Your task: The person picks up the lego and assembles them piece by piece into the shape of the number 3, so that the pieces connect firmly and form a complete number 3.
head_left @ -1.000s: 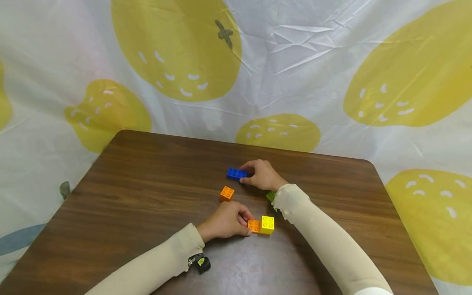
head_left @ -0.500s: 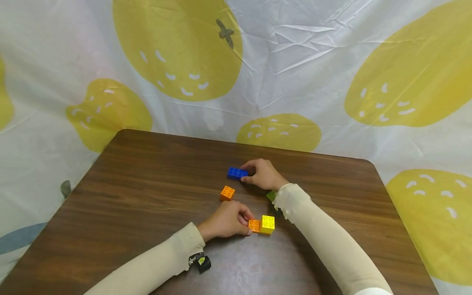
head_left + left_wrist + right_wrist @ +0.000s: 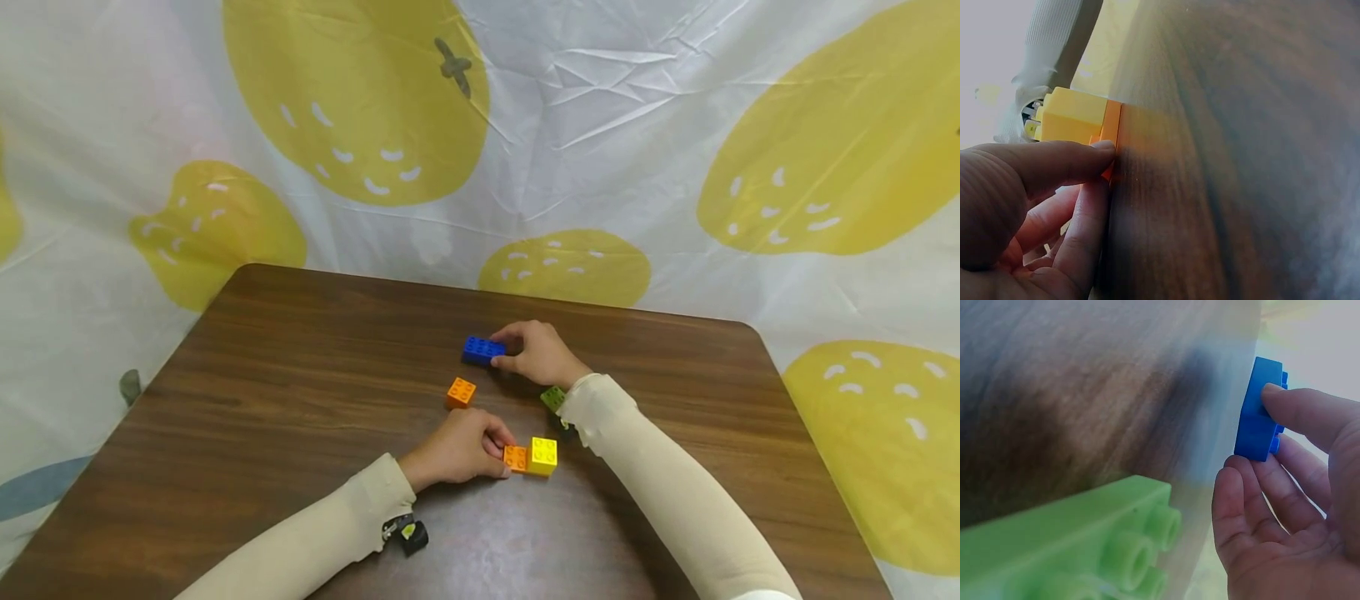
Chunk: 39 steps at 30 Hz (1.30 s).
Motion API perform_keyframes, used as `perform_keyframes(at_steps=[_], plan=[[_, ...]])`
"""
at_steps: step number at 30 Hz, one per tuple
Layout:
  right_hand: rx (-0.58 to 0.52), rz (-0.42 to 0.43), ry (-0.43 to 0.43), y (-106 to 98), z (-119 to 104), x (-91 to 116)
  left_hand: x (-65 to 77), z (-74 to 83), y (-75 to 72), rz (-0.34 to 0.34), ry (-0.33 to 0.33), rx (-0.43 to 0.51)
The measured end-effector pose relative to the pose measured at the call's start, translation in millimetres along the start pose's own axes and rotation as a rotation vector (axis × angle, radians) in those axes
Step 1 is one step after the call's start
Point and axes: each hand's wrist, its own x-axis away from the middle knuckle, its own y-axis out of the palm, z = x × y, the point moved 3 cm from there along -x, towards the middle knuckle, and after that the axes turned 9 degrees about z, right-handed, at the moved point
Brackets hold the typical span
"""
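My left hand pinches the left end of a flat orange brick between thumb and fingers. A taller yellow brick sits on that brick's right end, its side plain in the left wrist view. Farther back, my right hand grips a long blue brick by its right end, thumb on the near side. In the right wrist view the blue brick shows its studs facing right; whether it touches the table I cannot tell.
A loose orange brick stands between the two hands, left of centre. Beside the right cuff lies a green brick, partly hidden by the sleeve. The brown table ends at a fruit-print curtain.
My right hand and the blue brick have shifted very slightly right and away, uncovering more of the green brick. The left hand keeps its hold on the flat orange brick.
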Motion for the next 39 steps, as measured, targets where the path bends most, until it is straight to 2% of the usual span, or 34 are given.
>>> perform_keyframes(at_steps=[39], plan=[[-0.083, 0.05, -0.004, -18, -21, 22, 3.9, 4.0, -2.7, -0.004, -0.014, 0.006]])
